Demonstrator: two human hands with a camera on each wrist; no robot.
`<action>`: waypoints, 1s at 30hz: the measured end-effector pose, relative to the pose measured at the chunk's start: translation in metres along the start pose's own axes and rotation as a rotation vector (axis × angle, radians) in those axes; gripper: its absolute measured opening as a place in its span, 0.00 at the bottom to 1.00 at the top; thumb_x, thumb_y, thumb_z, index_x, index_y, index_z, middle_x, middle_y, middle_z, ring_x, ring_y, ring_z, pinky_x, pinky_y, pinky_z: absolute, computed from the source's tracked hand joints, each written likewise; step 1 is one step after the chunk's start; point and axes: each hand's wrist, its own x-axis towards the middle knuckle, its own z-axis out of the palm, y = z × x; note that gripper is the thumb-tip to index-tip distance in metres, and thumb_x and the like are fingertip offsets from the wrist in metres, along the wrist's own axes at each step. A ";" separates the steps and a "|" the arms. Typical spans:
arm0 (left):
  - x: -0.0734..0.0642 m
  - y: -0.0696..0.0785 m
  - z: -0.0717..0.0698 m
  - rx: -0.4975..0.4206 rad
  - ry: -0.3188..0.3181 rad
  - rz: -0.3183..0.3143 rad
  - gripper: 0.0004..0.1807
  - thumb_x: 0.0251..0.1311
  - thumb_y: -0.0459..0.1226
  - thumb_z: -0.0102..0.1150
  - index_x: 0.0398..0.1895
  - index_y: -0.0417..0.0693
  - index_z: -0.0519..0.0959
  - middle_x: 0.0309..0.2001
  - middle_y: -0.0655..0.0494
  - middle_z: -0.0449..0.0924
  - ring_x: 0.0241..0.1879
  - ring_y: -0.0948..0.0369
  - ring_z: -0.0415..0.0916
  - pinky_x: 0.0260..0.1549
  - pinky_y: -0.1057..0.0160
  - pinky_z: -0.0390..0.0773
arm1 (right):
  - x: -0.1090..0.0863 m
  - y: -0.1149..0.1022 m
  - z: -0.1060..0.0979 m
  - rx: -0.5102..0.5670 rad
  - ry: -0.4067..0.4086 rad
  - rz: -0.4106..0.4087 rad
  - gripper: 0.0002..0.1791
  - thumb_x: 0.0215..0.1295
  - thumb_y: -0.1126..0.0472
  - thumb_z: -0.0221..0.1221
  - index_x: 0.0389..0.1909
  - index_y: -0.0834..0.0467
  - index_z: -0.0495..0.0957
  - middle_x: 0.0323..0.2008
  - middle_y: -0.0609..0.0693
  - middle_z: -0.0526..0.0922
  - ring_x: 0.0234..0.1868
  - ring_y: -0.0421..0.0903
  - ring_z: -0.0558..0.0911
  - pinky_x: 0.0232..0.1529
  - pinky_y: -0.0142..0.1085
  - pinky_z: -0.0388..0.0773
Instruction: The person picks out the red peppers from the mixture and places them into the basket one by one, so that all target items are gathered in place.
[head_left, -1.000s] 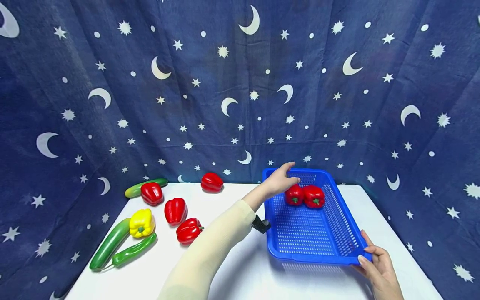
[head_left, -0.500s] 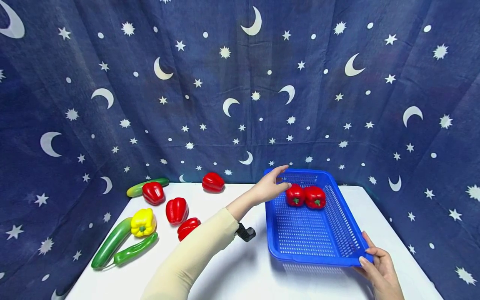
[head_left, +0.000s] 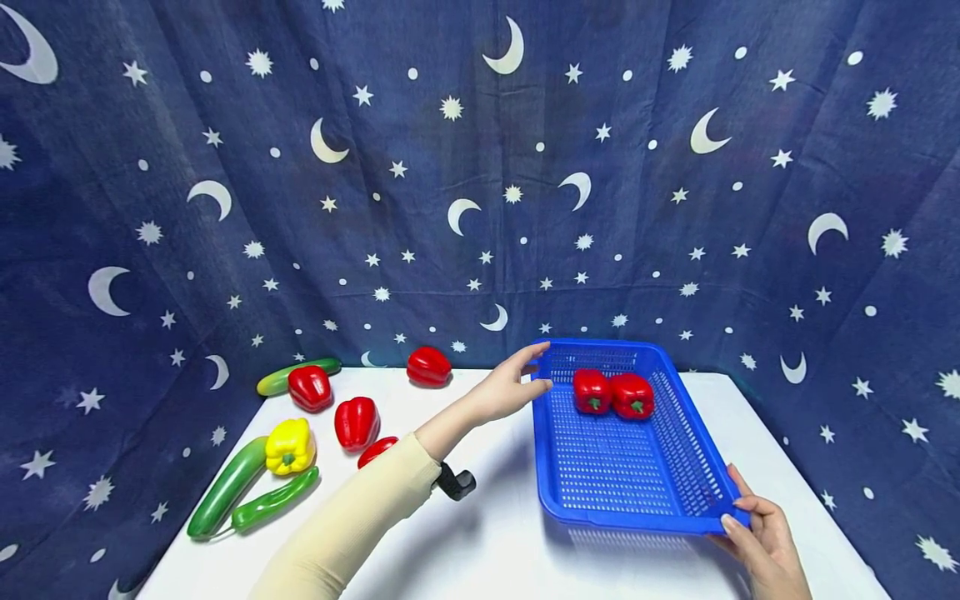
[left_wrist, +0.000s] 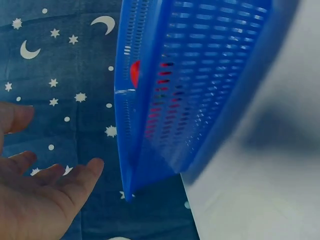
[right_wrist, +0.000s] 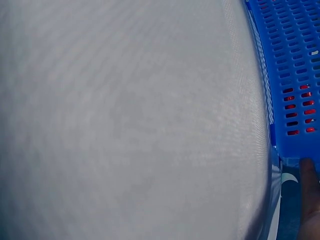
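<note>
A blue plastic basket is on the right of the table, with two red bell peppers side by side near its back. My right hand grips the basket's near right corner, thumb on top of the rim; the right wrist view shows just a finger against the basket wall. Beside the basket's left rim is my left hand, its fingers spread and holding nothing. In the left wrist view that hand appears apart from the basket.
Left on the white table lie several more red peppers, one partly hidden by the left sleeve. Around them are a yellow bell pepper, a long green chili pepper and two cucumbers. A starry curtain closes the back.
My left hand has moved left from above the basket's peppers to its left rim, its forearm now covering more of one red pepper. The right hand keeps its grip on the corner.
</note>
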 end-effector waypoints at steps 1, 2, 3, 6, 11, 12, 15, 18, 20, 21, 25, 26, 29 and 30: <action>-0.003 -0.002 -0.002 0.005 0.002 0.001 0.37 0.71 0.41 0.58 0.80 0.48 0.57 0.77 0.47 0.59 0.73 0.43 0.63 0.66 0.44 0.69 | 0.000 0.000 0.000 -0.004 0.003 0.007 0.14 0.77 0.74 0.48 0.57 0.59 0.62 0.76 0.40 0.61 0.61 0.29 0.75 0.44 0.32 0.83; -0.006 -0.004 -0.003 0.015 0.006 -0.002 0.37 0.70 0.42 0.58 0.80 0.49 0.58 0.77 0.47 0.59 0.73 0.43 0.63 0.66 0.44 0.69 | 0.000 0.000 0.000 -0.007 0.008 0.014 0.14 0.77 0.74 0.48 0.57 0.58 0.62 0.77 0.41 0.61 0.61 0.29 0.75 0.44 0.32 0.83; -0.010 -0.005 -0.005 0.026 0.008 -0.007 0.37 0.71 0.42 0.58 0.80 0.50 0.58 0.77 0.48 0.59 0.72 0.44 0.63 0.66 0.45 0.70 | 0.000 -0.001 -0.001 -0.010 0.011 0.021 0.14 0.77 0.74 0.48 0.57 0.58 0.62 0.77 0.41 0.60 0.61 0.29 0.75 0.44 0.31 0.83; -0.020 -0.010 -0.011 0.060 0.020 -0.028 0.37 0.70 0.43 0.58 0.80 0.51 0.59 0.77 0.48 0.60 0.72 0.47 0.64 0.64 0.45 0.72 | 0.000 -0.002 -0.001 -0.024 0.025 0.040 0.14 0.77 0.73 0.49 0.57 0.58 0.62 0.79 0.43 0.57 0.60 0.28 0.74 0.43 0.31 0.83; -0.036 -0.017 -0.024 0.071 0.031 -0.059 0.36 0.71 0.42 0.57 0.80 0.52 0.59 0.77 0.49 0.60 0.72 0.49 0.64 0.63 0.46 0.73 | 0.000 -0.002 -0.001 -0.039 0.038 0.061 0.14 0.77 0.72 0.50 0.58 0.59 0.61 0.80 0.45 0.54 0.59 0.27 0.74 0.43 0.30 0.83; -0.040 -0.018 -0.026 0.073 0.034 -0.066 0.36 0.71 0.42 0.57 0.80 0.52 0.59 0.78 0.50 0.59 0.72 0.49 0.64 0.64 0.46 0.73 | 0.000 -0.002 0.000 -0.039 0.041 0.066 0.14 0.77 0.72 0.50 0.58 0.59 0.61 0.80 0.45 0.54 0.59 0.27 0.74 0.42 0.30 0.83; -0.049 -0.023 -0.033 0.085 0.044 -0.059 0.36 0.71 0.41 0.58 0.80 0.52 0.59 0.78 0.52 0.59 0.73 0.47 0.64 0.65 0.46 0.71 | 0.000 -0.002 -0.001 -0.042 0.050 0.080 0.14 0.77 0.71 0.50 0.57 0.58 0.62 0.81 0.46 0.52 0.58 0.26 0.74 0.42 0.30 0.83; -0.057 -0.027 -0.039 0.108 0.058 -0.052 0.35 0.71 0.40 0.58 0.80 0.53 0.60 0.77 0.52 0.60 0.72 0.47 0.64 0.65 0.46 0.71 | 0.001 -0.002 -0.002 -0.044 0.050 0.090 0.14 0.78 0.70 0.50 0.57 0.56 0.62 0.81 0.47 0.50 0.58 0.26 0.74 0.43 0.29 0.83; -0.063 -0.029 -0.043 0.123 0.071 -0.050 0.35 0.71 0.40 0.59 0.79 0.54 0.61 0.77 0.51 0.60 0.72 0.46 0.64 0.64 0.46 0.72 | 0.001 -0.002 -0.002 -0.046 0.044 0.092 0.14 0.78 0.70 0.50 0.57 0.56 0.62 0.81 0.47 0.49 0.58 0.26 0.74 0.43 0.29 0.83; -0.066 -0.030 -0.045 0.127 0.079 -0.048 0.35 0.71 0.39 0.59 0.79 0.54 0.61 0.77 0.51 0.60 0.72 0.46 0.65 0.64 0.47 0.72 | 0.001 -0.002 -0.003 -0.047 0.040 0.092 0.14 0.78 0.70 0.50 0.58 0.56 0.62 0.81 0.47 0.49 0.58 0.26 0.74 0.43 0.29 0.83; -0.078 -0.035 -0.054 0.157 0.103 -0.049 0.36 0.70 0.40 0.60 0.79 0.54 0.62 0.76 0.50 0.62 0.71 0.45 0.65 0.64 0.45 0.72 | 0.001 -0.002 -0.003 -0.055 0.032 0.101 0.14 0.78 0.70 0.50 0.58 0.56 0.61 0.82 0.48 0.48 0.58 0.26 0.74 0.43 0.29 0.82; -0.081 -0.036 -0.056 0.162 0.106 -0.048 0.36 0.70 0.40 0.60 0.79 0.54 0.61 0.75 0.50 0.62 0.71 0.45 0.65 0.64 0.44 0.72 | 0.001 -0.002 -0.002 -0.058 0.033 0.104 0.14 0.78 0.70 0.50 0.58 0.56 0.61 0.82 0.48 0.48 0.58 0.26 0.74 0.43 0.29 0.83; -0.091 -0.038 -0.064 0.171 0.114 -0.061 0.36 0.69 0.40 0.61 0.79 0.53 0.61 0.75 0.49 0.63 0.71 0.44 0.65 0.64 0.43 0.71 | 0.001 -0.001 -0.003 -0.062 0.036 0.107 0.14 0.78 0.70 0.50 0.58 0.56 0.61 0.82 0.48 0.48 0.58 0.25 0.73 0.43 0.29 0.82; -0.095 -0.039 -0.067 0.171 0.115 -0.064 0.36 0.69 0.40 0.61 0.79 0.53 0.61 0.75 0.49 0.63 0.71 0.45 0.64 0.64 0.42 0.70 | 0.001 -0.001 -0.003 -0.062 0.036 0.105 0.14 0.78 0.70 0.50 0.57 0.56 0.61 0.82 0.48 0.48 0.58 0.26 0.73 0.43 0.29 0.83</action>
